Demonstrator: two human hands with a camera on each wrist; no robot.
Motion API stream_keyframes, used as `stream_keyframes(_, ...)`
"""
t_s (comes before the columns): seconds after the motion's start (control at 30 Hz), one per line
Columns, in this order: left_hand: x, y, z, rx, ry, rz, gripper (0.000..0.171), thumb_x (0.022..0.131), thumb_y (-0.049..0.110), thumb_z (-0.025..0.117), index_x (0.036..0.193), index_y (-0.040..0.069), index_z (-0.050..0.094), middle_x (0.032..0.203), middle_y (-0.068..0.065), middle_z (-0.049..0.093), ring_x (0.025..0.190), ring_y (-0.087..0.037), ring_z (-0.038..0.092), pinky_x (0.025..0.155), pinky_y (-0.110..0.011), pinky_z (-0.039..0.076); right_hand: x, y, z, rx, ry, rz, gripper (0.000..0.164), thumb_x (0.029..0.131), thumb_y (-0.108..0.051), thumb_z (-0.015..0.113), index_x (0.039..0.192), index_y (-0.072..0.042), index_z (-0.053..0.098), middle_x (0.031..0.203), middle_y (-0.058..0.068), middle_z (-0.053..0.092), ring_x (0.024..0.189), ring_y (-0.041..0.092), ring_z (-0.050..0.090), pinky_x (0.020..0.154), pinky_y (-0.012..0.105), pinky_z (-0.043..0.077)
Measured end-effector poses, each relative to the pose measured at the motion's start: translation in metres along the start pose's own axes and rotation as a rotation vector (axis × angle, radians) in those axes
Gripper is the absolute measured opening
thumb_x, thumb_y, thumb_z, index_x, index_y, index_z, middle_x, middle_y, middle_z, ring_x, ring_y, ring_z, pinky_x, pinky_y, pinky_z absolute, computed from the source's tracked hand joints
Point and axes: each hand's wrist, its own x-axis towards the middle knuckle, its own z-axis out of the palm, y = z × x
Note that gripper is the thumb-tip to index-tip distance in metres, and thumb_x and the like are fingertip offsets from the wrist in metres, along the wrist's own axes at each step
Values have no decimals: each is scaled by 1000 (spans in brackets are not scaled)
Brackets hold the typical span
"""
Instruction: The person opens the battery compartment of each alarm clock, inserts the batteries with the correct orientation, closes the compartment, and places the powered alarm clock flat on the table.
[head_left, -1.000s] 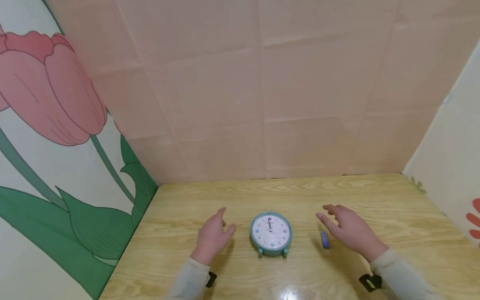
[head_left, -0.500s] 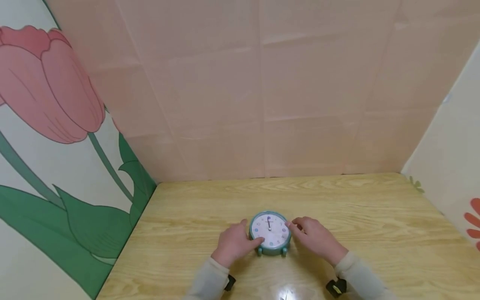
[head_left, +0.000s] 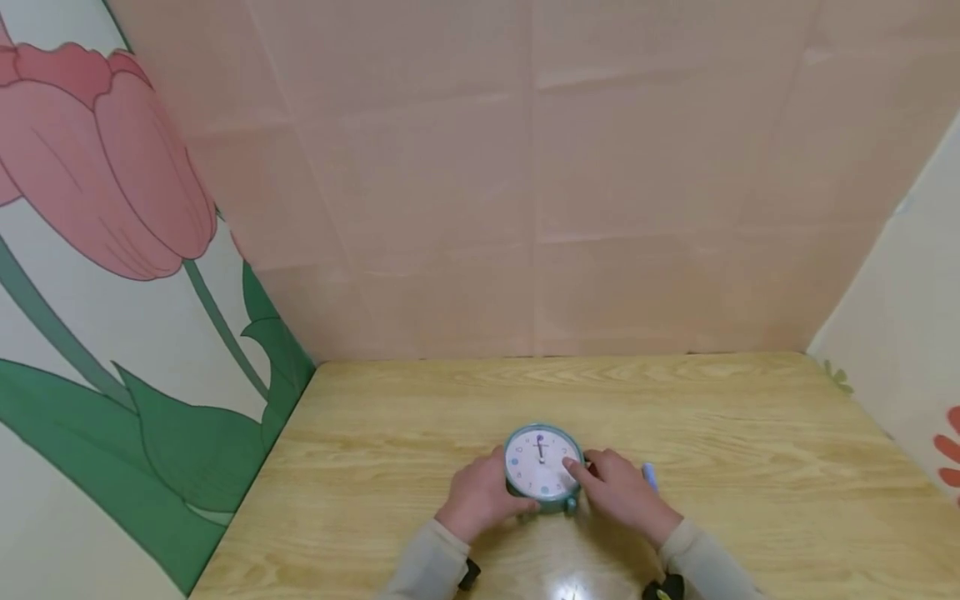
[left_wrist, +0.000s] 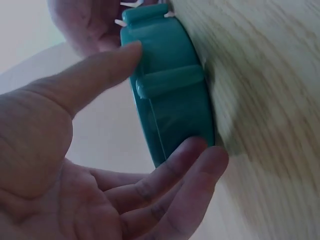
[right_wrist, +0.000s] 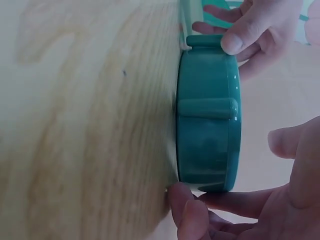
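Note:
A round teal clock (head_left: 543, 462) with a white numbered face lies face up on the wooden table (head_left: 420, 400), its two stubby feet toward me. My left hand (head_left: 477, 498) grips its left side, the thumb pressed on the rim near a foot and the fingers around the edge. On the opposite side, my right hand (head_left: 624, 495) has its fingers curled at the clock's edge. Its thumb stands over the face, apart from the teal body in the right wrist view. The teal side wall (left_wrist: 175, 115) shows between thumb and fingers in the left wrist view.
A small blue cylinder (head_left: 649, 477), perhaps a battery, lies just right of my right hand and is partly hidden by it. Pinkish sheeting (head_left: 525, 208) covers the wall behind the table. A painted tulip wall (head_left: 127, 183) stands at the left.
Both hands came inward from either side to the clock. The left thumb slid from over the face down to the rim. The blue cylinder, hidden half a second ago, shows again.

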Motion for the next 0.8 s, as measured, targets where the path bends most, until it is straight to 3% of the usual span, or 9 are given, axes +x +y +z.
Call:
stream_keyframes(0.1, 0, 1, 1, -18, 11, 4, 90, 69, 42, 91, 136, -3, 52, 119, -18, 68, 105, -34, 65, 89, -52, 52, -2, -1, 1, 14, 9, 0, 58, 100, -49, 54, 118, 5, 66, 86, 4, 62, 79, 17, 56, 71, 37, 48)
stream_keyframes(0.3, 1, 0, 3, -100, 6, 12, 81, 72, 43, 89, 131, -1, 56, 115, -16, 69, 103, -31, 66, 88, -51, 52, -5, -6, -4, 60, 35, 45, 75, 100, -55, 52, 135, 11, 53, 111, 20, 70, 100, 31, 67, 87, 49, 54)
stream_keyframes(0.37, 1, -1, 4, -132, 4, 30, 80, 73, 43, 88, 132, 0, 56, 116, -15, 69, 104, -30, 66, 90, -50, 52, -5, -8, -7, 80, 44, 47, 73, 100, -54, 51, 137, 9, 51, 112, 21, 70, 101, 32, 68, 85, 49, 55)
stream_keyframes(0.57, 2, -4, 4, -258, -18, 116, 72, 76, 36, 87, 134, 4, 57, 120, -11, 70, 104, -22, 65, 92, -42, 51, -6, -14, -18, 83, 120, -4, 48, 103, -29, 53, 137, 5, 55, 114, 20, 69, 96, 27, 68, 81, 44, 55)
stream_keyframes(0.67, 3, -5, 4, -337, -57, 112, 65, 77, 34, 87, 129, 4, 60, 113, -7, 71, 93, -14, 64, 83, -33, 53, -8, -16, -23, 108, 141, -13, 42, 103, -21, 54, 138, 2, 55, 115, 20, 68, 85, 22, 66, 72, 38, 54)
stream_keyframes(0.8, 6, -8, 7, -479, -147, 69, 55, 79, 31, 86, 122, 7, 61, 95, -2, 70, 75, -13, 64, 64, -30, 54, -11, -21, -27, 158, 172, -31, 40, 102, -22, 57, 137, -3, 57, 111, 16, 67, 65, 14, 55, 56, 28, 48)
